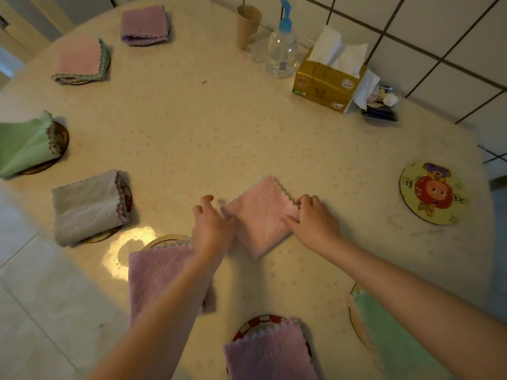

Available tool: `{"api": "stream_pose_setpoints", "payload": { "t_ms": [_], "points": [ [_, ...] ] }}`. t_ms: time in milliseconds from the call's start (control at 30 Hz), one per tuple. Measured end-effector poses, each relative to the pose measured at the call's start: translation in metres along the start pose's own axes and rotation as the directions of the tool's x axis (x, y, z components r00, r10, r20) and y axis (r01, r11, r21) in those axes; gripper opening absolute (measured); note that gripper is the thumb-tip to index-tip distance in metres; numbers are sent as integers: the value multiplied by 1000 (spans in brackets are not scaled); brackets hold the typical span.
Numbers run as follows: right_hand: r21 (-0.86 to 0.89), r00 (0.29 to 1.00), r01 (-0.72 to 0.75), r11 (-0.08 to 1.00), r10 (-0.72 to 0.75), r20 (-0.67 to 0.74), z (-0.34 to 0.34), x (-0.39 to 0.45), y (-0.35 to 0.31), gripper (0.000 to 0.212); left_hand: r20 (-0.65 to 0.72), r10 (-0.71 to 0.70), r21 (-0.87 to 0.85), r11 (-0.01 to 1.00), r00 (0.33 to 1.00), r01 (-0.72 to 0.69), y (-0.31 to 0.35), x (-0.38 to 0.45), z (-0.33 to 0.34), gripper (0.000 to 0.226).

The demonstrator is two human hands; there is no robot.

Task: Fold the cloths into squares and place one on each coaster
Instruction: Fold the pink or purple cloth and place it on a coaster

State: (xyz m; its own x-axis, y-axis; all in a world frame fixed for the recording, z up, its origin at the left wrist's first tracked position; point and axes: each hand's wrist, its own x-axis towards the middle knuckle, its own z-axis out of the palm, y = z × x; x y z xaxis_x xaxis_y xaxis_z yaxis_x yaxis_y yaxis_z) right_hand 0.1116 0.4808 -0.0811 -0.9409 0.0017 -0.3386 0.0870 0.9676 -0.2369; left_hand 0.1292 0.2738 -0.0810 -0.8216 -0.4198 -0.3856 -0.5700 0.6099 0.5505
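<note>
Tiled wall, pale table (192,127) | pink cloth (260,215) folded square at centre | left hand (212,229), right hand (312,220) curled, pinching its side corners | next: carry to bare coaster (433,192) at 3 o'clock.

We see a pink waffle-textured cloth square with a pale green underside (260,215) on a cream table speckled with faint pink flowers (192,127). The bare round coaster (433,192) is yellow with a red cartoon figure. Elsewhere lie a folded green cloth (24,145), a folded grey cloth (86,207) and a folded lilac cloth (144,24).
</note>
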Motion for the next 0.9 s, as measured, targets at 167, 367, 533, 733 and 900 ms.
{"api": "stream_pose_setpoints", "payload": {
  "t_ms": [167, 367, 533, 733, 900],
  "points": [
    [144, 983, -164, 976, 149, 110, 3, 3, -12, 52, 106, 53, 119, 991, 993, -65, 17, 26, 1, 35],
    [206, 922, -363, 909, 319, 220, 5, 11, -10, 71, 140, 8, 59, 998, 990, -16, 21, 33, 2, 26],
    [345, 929, -340, 875, 256, 267, 2, 3, -5, 49, 209, -45, -38, 998, 977, 54, 20, 29, -6, 20],
    [697, 953, -303, 650, 210, 218, -26, -19, 24, 25, 318, 6, -368, 922, 948, 117, 28, -11, -7, 10],
    [811, 951, -306, 499, 192, 241, -54, -42, 83, 28, 321, 94, -533, 840, 942, 98, 66, -62, 11, 15]
  ]
}}
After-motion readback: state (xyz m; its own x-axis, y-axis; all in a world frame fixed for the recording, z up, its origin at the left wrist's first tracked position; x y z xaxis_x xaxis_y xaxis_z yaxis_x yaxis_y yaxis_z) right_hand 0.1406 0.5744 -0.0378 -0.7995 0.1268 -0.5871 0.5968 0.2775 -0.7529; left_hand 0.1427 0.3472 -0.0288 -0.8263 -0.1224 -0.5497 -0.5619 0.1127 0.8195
